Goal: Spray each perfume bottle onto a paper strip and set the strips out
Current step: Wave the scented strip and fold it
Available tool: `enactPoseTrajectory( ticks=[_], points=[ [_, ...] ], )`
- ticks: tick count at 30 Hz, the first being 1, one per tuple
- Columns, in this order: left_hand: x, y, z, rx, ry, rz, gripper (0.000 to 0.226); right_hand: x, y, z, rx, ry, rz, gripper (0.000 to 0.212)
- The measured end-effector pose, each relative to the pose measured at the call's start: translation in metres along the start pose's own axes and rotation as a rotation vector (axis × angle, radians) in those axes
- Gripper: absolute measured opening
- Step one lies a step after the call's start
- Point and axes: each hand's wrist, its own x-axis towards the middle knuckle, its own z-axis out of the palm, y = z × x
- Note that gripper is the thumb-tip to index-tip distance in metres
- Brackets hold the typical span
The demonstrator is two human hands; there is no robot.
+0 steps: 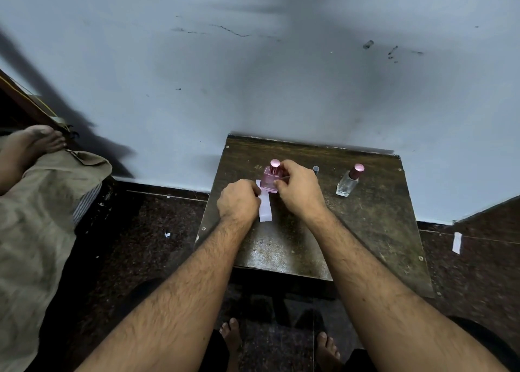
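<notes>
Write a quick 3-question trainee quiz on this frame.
1. True or false: the clear bottle stands capped, with neither hand on it.
2. Which hand touches the pink bottle? A) left hand B) right hand C) both
3. Fill in: the left hand rests on the ___ lying on the table.

Key: 1 true; 2 B, the right hand is at its side; 3 paper strip.
</notes>
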Motion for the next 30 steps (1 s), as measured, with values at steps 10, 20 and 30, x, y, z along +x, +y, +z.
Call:
enactPoseTrajectory(
  ticks=[10, 20, 30],
  points=[
    [-0.002, 0.0, 0.002, 0.159, 0.008, 0.136, 0.025, 0.003, 0.0, 0.0, -0.001, -0.012, -0.022, 0.025],
    [-0.005, -0.009, 0.006, 0.208, -0.002, 0.241, 0.025, 0.002, 0.0, 0.004, -0.017, -0.024, -0.008, 0.025],
    [-0.006, -0.012, 0.005, 0.178, 0.012, 0.23, 0.026, 0.005, -0.002, 0.004, -0.014, -0.051, -0.019, 0.025]
  ],
)
